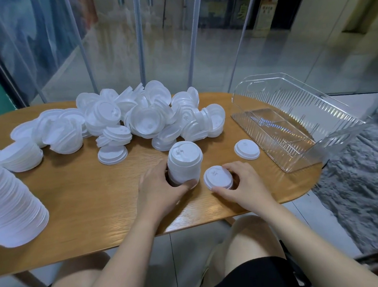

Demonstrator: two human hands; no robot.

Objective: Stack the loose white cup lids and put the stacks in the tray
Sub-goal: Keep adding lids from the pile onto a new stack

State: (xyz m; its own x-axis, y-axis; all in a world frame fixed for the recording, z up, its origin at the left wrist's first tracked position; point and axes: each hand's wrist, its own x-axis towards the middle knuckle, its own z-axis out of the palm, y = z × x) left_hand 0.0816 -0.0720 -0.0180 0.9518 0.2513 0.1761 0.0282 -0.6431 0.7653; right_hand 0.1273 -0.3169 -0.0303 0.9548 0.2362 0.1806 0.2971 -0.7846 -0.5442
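Left hand [158,188] gripped an upright stack of white lids [184,164], ribbed down its sides. Right hand [243,184] pinched a single white lid [218,177] just beside it.

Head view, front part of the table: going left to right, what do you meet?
Tall lid stack → left hand gripping a short lid stack → right hand holding a few lids → single lid → clear tray.
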